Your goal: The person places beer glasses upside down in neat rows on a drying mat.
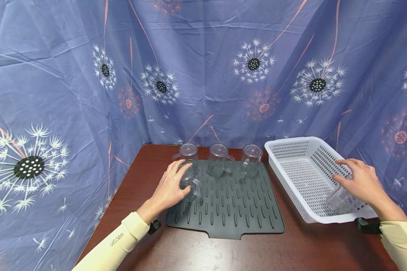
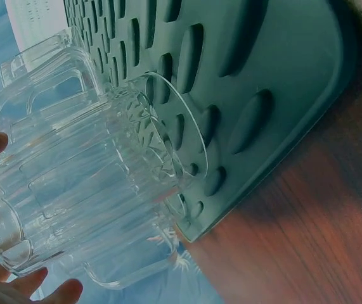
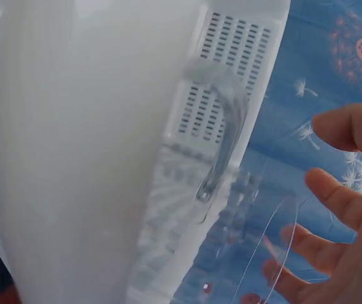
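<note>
My left hand (image 1: 169, 188) is around the upturned base of a clear glass mug (image 1: 188, 184) at the left of the dark drying mat (image 1: 224, 210). In the left wrist view, that mug (image 2: 73, 171) stands rim down on the mat, between thumb and fingers that look slightly apart from it. Over the near right corner of the white basket (image 1: 285, 184), my right hand (image 1: 363, 182) spreads its fingers above another glass mug (image 1: 340, 199), which lies tilted inside. The right wrist view shows the fingertips beside this mug's rim (image 3: 288, 247); contact is hard to tell.
Three upturned glass mugs, at left (image 1: 188, 150), middle (image 1: 218, 162) and right (image 1: 251, 162), form a row along the mat's back edge. Mat and basket sit on a brown wooden table (image 1: 190, 252). A blue dandelion-print curtain (image 1: 203, 75) hangs behind and to the left.
</note>
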`<action>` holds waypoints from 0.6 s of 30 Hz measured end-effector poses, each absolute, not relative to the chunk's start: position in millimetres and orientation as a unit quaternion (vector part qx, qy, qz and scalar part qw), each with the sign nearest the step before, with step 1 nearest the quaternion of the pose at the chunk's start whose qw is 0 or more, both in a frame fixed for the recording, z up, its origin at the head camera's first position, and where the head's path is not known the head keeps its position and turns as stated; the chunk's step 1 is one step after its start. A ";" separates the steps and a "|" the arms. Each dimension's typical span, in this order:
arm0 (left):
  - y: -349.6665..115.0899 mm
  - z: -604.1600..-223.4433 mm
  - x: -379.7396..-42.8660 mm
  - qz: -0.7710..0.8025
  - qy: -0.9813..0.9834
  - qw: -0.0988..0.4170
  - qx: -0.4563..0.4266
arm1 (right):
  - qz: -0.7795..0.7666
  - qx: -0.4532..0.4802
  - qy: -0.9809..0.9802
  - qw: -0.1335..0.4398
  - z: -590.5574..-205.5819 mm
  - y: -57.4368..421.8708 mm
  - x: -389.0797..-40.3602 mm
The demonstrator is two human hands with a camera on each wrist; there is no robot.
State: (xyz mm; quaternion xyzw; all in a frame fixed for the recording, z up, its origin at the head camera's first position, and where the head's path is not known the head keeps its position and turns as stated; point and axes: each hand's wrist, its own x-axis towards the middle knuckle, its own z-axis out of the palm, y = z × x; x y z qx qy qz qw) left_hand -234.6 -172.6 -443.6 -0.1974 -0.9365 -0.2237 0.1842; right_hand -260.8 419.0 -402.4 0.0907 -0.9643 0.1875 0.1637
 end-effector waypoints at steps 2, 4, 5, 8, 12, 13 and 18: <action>-172.7 -443.8 -233.0 -0.215 -0.937 0.193 -0.198 | 0.171 0.074 -0.972 0.141 -403.0 422.1 -259.9; -172.8 -443.9 -230.9 -0.206 -0.936 0.204 -0.200 | 0.156 0.063 -0.978 0.121 -403.3 424.7 -259.7; -172.8 -444.0 -229.7 -0.201 -0.935 0.212 -0.202 | 0.152 0.060 -0.980 0.112 -403.6 425.9 -259.7; -172.9 -443.7 -225.1 -0.190 -0.928 0.239 -0.212 | 0.145 0.055 -0.984 0.086 -404.9 428.6 -260.0; -172.4 -443.1 -217.3 -0.185 -0.915 0.279 -0.224 | 0.134 0.061 -0.987 0.066 -407.5 432.1 -260.4; -172.1 -443.0 -215.2 -0.187 -0.912 0.287 -0.227 | 0.130 0.063 -0.987 0.064 -408.3 433.3 -260.6; -168.4 -443.7 -205.2 -0.191 -0.894 0.317 -0.254 | 0.115 0.071 -0.989 0.053 -409.3 438.8 -261.0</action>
